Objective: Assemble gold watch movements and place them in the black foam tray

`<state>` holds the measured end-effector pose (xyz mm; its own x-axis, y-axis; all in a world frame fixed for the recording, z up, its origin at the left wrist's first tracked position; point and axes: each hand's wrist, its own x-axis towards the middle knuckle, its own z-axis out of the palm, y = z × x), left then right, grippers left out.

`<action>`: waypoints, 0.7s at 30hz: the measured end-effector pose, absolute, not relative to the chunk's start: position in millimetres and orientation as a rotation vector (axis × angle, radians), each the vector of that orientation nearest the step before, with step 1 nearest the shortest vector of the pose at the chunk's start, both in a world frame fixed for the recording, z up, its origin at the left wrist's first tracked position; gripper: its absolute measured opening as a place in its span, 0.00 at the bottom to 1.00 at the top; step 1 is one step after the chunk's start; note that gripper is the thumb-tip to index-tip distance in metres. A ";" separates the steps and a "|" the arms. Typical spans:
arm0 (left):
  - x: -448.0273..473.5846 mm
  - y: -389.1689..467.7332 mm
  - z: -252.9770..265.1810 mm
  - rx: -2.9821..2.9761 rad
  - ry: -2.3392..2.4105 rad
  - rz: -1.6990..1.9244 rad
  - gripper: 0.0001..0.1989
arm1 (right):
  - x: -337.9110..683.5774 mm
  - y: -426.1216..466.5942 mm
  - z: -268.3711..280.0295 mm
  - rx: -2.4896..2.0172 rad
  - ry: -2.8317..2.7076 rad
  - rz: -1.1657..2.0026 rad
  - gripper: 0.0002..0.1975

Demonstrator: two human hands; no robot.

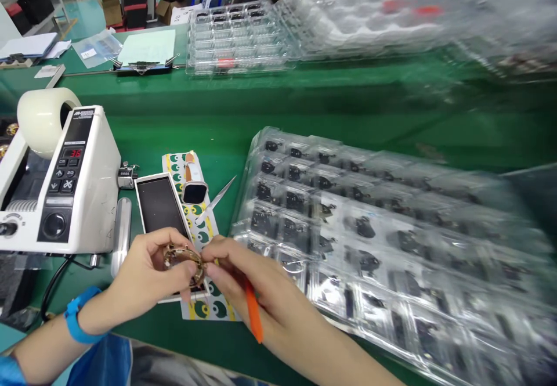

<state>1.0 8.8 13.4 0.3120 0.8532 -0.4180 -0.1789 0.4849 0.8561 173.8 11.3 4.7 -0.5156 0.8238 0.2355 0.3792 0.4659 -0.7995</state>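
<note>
My left hand (145, 273) is closed around a round, gold-coloured metal part (177, 254), ring-shaped like a watch case, with thumb and fingers on its rim. At the ring's right edge, the fingertips of my right hand (261, 281) are pinched together. An orange stick-like tool (253, 313) lies in my right hand; its working end is hidden. Beneath both hands is a white-rimmed box (141, 203) with a dark inside, resting beside a sheet of round yellow and green stickers (202, 310). A small square watch (194, 193) and pointed metal tweezers (221, 193) lie on that sheet.
Clear plastic trays (300, 168) of black parts fill the right side of the green bench. At left stands a white tape dispenser (102, 183) with a tape roll. More clear trays (237, 38) and a clipboard (147, 49) lie on the raised ledge behind.
</note>
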 end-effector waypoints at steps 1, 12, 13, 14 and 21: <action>1.3 8.9 13.6 0.809 1.038 0.789 0.16 | 173.2 10.5 3.9 -0.989 -2.116 0.924 0.08; -0.4 11.3 10.5 0.852 1.067 0.778 0.12 | 175.6 7.6 3.8 -0.927 -2.151 0.899 0.08; 0.2 11.0 10.2 0.869 1.066 0.797 0.12 | 174.5 6.3 3.4 -0.946 -2.135 0.933 0.08; 0.8 10.8 10.0 0.883 1.068 0.817 0.12 | 173.1 5.0 3.0 -0.970 -2.114 0.982 0.10; 2.1 8.9 11.1 0.956 1.106 0.877 0.11 | 166.1 6.9 2.3 -1.087 -1.755 1.452 0.24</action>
